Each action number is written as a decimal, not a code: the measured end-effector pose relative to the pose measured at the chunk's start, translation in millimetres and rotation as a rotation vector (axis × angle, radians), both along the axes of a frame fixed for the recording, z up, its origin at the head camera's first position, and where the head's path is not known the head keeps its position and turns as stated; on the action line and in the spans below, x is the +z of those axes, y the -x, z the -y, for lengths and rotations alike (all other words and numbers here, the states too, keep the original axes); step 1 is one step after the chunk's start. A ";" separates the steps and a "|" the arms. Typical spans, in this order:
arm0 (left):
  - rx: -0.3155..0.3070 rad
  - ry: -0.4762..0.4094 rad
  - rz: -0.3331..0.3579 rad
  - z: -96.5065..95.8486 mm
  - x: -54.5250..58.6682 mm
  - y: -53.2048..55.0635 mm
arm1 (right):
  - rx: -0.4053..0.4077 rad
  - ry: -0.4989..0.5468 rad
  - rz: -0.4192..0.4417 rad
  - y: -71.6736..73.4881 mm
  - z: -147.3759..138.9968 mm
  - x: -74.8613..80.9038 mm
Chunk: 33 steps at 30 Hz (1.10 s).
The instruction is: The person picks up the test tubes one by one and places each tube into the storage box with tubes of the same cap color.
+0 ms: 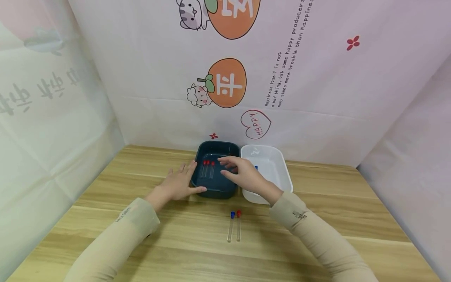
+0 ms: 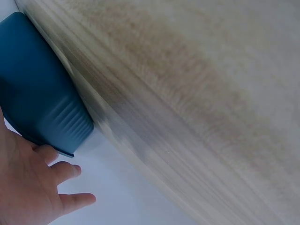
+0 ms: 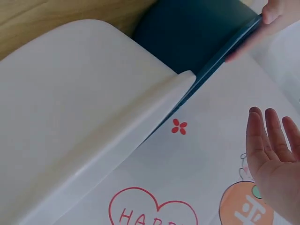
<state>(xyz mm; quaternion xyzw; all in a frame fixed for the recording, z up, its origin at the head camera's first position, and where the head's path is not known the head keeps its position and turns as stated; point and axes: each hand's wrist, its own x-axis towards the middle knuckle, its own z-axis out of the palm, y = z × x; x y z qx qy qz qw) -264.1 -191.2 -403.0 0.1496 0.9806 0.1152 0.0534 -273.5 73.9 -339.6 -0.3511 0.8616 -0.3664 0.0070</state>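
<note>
Touching the dark tray (image 1: 219, 194): left hand (image 1: 179, 183), fingers spread.
Right hand (image 1: 244, 175), fingers loosely extended, empty, hovers above; three red-capped tubes (image 1: 208, 163) lie inside.

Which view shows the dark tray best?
Head view: it looks into the dark tray, showing most of its rim. Left wrist shows only its outside, cropped; right wrist, its outside, partly behind the white tray.

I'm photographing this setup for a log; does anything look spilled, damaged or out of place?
I see no spill or damage. The one oddity is the backdrop: its printed text runs sideways. A blue-capped tube and red-capped tube lie outside the dark tray and white tray, but neatly side by side.
</note>
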 end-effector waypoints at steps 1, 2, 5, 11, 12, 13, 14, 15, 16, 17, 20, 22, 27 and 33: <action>0.001 0.000 0.000 -0.5 -0.2 -0.1 | 0.001 0.006 0.003 -2.7 -2.4 0.6; 0.002 -0.001 -0.001 -1.0 -0.4 -0.3 | 0.002 0.010 0.009 -5.5 -4.8 1.3; 0.002 -0.002 -0.006 -2.2 -1.4 -0.4 | 0.005 0.001 0.024 -15.1 -12.5 3.1; 0.003 -0.001 -0.007 -3.5 -3.3 -0.8 | 0.037 -0.011 0.028 -33.3 -28.5 2.0; 0.003 -0.001 -0.006 -3.6 -3.4 -1.1 | 0.044 -0.011 0.019 -35.9 -31.6 1.3; 0.003 -0.002 -0.005 -3.7 -3.6 -0.9 | 0.052 -0.008 0.010 -38.3 -34.9 0.5; 0.002 -0.003 -0.007 -3.8 -3.9 -0.4 | 0.056 -0.003 0.007 -40.5 -38.2 -0.3; 0.001 -0.006 -0.008 -3.8 -4.1 0.0 | 0.061 0.001 0.001 -42.9 -41.4 -0.8; 0.001 -0.007 -0.008 -3.8 -4.3 0.2 | 0.064 0.004 -0.002 -44.7 -44.6 -1.7; 0.001 -0.007 -0.008 -3.7 -4.2 0.3 | 0.067 0.006 -0.005 -46.5 -47.9 -2.7; 0.004 -0.009 -0.010 -3.2 -3.4 0.3 | 0.073 0.006 -0.014 -51.4 -57.1 -5.8; 0.006 -0.008 -0.010 -2.8 -2.2 -0.2 | 0.068 -0.001 -0.018 -54.1 -62.3 -8.5; 0.006 -0.013 -0.017 -2.0 -0.8 0.4 | 0.073 -0.038 -0.046 -59.1 -72.6 -18.7; 0.007 -0.020 -0.010 -3.3 -0.3 -0.8 | 0.070 -0.179 -0.097 -67.7 -78.5 -34.6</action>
